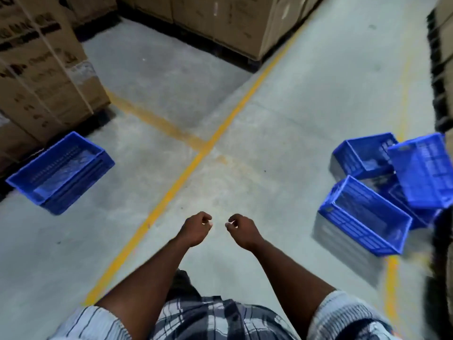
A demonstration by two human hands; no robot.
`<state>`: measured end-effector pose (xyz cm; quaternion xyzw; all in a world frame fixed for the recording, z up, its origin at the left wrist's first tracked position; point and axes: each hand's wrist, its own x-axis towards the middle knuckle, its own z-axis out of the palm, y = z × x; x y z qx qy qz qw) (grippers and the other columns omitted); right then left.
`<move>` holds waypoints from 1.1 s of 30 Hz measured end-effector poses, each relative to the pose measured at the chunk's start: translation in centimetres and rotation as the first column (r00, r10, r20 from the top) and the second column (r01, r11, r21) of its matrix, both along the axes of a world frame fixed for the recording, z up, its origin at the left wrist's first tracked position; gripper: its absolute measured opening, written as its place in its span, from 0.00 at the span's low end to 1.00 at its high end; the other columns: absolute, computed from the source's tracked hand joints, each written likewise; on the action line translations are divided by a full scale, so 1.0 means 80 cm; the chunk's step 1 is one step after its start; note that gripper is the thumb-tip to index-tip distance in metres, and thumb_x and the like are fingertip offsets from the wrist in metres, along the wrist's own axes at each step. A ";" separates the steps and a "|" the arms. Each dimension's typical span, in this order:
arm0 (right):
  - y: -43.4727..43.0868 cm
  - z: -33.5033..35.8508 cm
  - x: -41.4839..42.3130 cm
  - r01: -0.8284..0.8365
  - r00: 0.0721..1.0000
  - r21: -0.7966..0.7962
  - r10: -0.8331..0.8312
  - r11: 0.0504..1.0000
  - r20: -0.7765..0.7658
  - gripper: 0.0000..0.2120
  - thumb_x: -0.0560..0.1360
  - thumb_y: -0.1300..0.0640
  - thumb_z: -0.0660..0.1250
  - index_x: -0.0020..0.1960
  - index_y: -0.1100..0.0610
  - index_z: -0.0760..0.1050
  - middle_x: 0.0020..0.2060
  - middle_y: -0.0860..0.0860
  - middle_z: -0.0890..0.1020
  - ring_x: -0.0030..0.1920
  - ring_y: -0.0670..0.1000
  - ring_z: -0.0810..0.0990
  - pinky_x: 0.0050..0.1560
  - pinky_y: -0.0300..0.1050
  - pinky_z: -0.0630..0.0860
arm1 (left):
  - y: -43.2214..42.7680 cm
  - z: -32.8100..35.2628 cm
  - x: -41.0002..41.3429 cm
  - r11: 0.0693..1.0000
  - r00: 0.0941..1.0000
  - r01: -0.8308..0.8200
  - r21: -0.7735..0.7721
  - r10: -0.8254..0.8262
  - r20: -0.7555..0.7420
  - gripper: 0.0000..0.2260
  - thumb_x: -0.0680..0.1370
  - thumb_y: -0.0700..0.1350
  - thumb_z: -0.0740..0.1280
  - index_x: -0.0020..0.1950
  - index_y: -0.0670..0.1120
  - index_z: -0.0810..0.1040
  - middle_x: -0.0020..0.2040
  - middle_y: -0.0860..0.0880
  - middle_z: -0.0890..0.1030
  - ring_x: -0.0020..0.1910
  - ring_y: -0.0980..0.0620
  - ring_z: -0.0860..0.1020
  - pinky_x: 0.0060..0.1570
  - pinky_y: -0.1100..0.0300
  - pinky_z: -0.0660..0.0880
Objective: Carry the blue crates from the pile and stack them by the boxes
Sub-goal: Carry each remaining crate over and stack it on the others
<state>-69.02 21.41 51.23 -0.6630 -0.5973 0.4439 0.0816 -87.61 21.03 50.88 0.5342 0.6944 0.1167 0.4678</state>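
One blue crate (61, 171) stands upright on the floor at the left, right beside the cardboard boxes (41, 69). At the right lies a jumbled pile of blue crates (392, 187); the nearest crate (365, 217) sits upright, another (424, 170) leans tilted on top. My left hand (196, 228) and my right hand (242, 229) hang in front of me over the bare floor, close together, fingers loosely curled and holding nothing. Both hands are well apart from every crate.
Yellow floor lines (186, 173) cross the grey concrete floor (282, 119). More cardboard boxes on dark pallets (220, 20) stand at the back. A dark pallet stack (441, 77) edges the right side.
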 end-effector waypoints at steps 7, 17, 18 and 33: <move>-0.147 -0.003 0.226 0.363 0.931 0.007 -0.363 0.932 0.046 0.14 0.78 0.47 0.65 0.55 0.56 0.78 0.42 0.48 0.79 0.45 0.48 0.77 0.45 0.40 0.68 | -0.063 0.015 0.212 0.959 0.959 0.282 0.028 -0.282 -0.021 0.09 0.78 0.45 0.66 0.57 0.49 0.80 0.55 0.49 0.82 0.54 0.51 0.79 0.52 0.60 0.73; -0.226 0.000 0.391 0.676 0.736 0.023 -0.676 0.736 0.038 0.12 0.77 0.50 0.66 0.53 0.57 0.79 0.47 0.55 0.84 0.50 0.55 0.80 0.50 0.45 0.73 | -0.067 0.033 0.404 0.743 0.741 0.668 0.035 -0.661 -0.116 0.10 0.79 0.46 0.65 0.58 0.47 0.80 0.56 0.47 0.82 0.57 0.48 0.79 0.55 0.59 0.73; -0.224 0.001 0.402 0.693 0.719 0.029 -0.694 0.720 0.034 0.11 0.77 0.50 0.67 0.52 0.57 0.79 0.47 0.55 0.84 0.50 0.55 0.81 0.50 0.45 0.74 | -0.060 0.033 0.419 0.729 0.728 0.683 0.036 -0.676 -0.119 0.10 0.79 0.46 0.65 0.58 0.47 0.80 0.56 0.47 0.82 0.56 0.48 0.79 0.55 0.59 0.74; -0.084 0.007 0.576 0.809 0.586 0.024 -0.809 0.587 0.046 0.07 0.76 0.51 0.67 0.49 0.54 0.78 0.42 0.51 0.82 0.45 0.54 0.80 0.47 0.46 0.75 | 0.118 0.011 0.614 0.694 0.692 0.720 0.004 -0.716 -0.088 0.09 0.78 0.46 0.65 0.57 0.48 0.80 0.55 0.48 0.83 0.56 0.49 0.79 0.50 0.62 0.71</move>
